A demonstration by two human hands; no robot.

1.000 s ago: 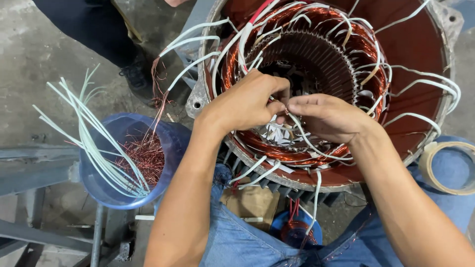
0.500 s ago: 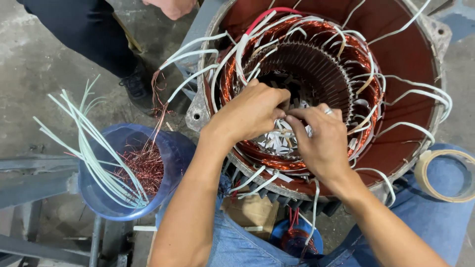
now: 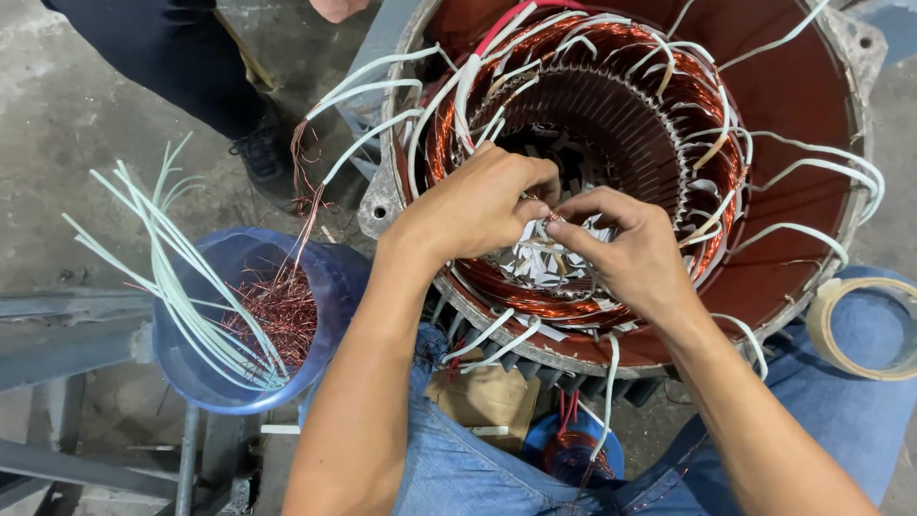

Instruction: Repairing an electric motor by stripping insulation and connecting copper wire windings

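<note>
Two hands at work inside stator (image 3: 764, 115): our left hand (image 3: 478, 205) and right hand (image 3: 621, 248) both pinch fine wire end (image 3: 546, 218) over copper windings (image 3: 535, 287); risk we see: hard tug could snap strand or scrape enamel on slot edges

No labels, signs or screens anywhere in view. Only one possible package: a flat brown cardboard piece (image 3: 482, 397), near and centre, lying just under the near rim of the round motor housing (image 3: 802, 134), partly hidden. Box or loose sheet, impossible to tell.
</note>
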